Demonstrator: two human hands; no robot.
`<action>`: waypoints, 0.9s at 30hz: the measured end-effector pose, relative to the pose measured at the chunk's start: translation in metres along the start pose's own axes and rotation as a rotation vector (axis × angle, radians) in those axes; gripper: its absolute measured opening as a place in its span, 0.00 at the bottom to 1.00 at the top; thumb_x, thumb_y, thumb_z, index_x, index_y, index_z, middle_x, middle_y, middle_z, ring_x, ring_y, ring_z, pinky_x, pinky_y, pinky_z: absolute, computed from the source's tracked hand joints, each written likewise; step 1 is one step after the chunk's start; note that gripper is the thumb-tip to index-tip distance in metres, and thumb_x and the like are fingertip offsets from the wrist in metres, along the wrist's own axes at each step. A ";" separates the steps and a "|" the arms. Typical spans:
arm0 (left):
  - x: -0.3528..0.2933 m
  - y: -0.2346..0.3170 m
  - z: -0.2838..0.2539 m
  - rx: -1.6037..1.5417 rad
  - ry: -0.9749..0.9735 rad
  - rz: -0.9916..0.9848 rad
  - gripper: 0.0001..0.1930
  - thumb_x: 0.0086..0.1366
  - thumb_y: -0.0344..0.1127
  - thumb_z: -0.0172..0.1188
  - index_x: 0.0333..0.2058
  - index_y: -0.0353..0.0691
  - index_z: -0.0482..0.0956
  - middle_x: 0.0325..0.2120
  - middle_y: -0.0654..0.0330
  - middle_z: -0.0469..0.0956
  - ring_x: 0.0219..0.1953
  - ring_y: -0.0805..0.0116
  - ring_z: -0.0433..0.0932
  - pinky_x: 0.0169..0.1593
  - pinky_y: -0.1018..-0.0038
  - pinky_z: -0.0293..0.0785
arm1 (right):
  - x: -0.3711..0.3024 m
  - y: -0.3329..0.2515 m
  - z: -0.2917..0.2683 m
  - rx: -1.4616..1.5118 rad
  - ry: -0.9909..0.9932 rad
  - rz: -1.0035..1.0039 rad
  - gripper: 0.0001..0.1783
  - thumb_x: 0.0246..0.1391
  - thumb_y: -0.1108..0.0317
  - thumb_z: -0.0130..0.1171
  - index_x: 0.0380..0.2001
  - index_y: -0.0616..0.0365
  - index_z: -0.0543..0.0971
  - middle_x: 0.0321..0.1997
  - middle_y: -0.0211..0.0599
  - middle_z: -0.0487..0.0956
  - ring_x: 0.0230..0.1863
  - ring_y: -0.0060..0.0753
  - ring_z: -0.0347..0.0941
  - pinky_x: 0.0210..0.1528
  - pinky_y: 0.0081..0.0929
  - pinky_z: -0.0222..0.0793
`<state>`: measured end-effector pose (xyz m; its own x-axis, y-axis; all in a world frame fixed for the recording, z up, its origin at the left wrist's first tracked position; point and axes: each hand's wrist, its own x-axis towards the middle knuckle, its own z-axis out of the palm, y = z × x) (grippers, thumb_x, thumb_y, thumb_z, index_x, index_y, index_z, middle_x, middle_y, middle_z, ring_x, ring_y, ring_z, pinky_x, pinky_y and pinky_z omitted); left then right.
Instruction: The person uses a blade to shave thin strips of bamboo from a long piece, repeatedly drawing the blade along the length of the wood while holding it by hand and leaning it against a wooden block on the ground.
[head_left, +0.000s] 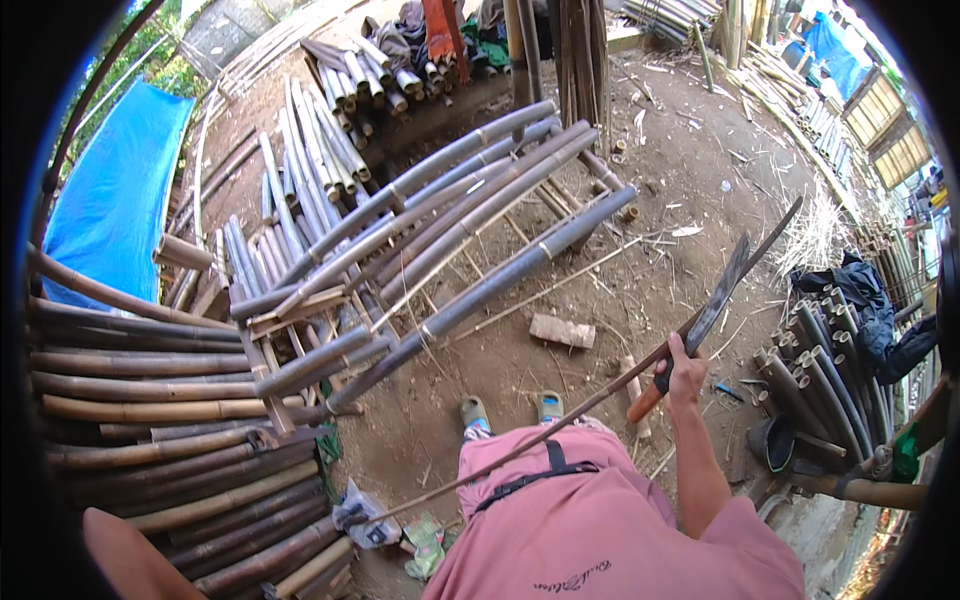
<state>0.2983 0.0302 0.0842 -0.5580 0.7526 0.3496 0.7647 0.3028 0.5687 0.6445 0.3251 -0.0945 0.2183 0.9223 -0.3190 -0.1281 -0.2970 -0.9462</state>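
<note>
Right grip (686,378) around machete (713,308)

From the person's head, the scene is viewed forward and steeply down through a wide fisheye lens; the pink shirt (640,505) is seen close below, the dirt floor (690,250) farther off.

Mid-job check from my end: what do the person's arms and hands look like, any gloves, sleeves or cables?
The right hand is bare, with no glove. The right forearm is uncovered too, with no cable visible; above it is a loose pink sleeve. Only a bare piece of the left arm shows; its hand and sleeve are out of view.
</note>
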 end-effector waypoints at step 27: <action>0.040 0.044 0.205 -1.121 -1.105 -0.590 0.18 0.71 0.33 0.50 0.55 0.30 0.70 0.30 0.63 0.76 0.20 0.80 0.71 0.25 0.82 0.70 | 0.066 -0.096 0.081 -0.497 -0.248 -0.368 0.28 0.59 0.41 0.51 0.39 0.59 0.75 0.19 0.28 0.73 0.13 0.19 0.64 0.14 0.20 0.61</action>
<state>0.3754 0.1932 -0.0294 0.1855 0.8645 -0.4671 -0.3148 0.5025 0.8052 0.5924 0.4347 -0.0203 -0.0741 0.9972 -0.0048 0.3867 0.0243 -0.9219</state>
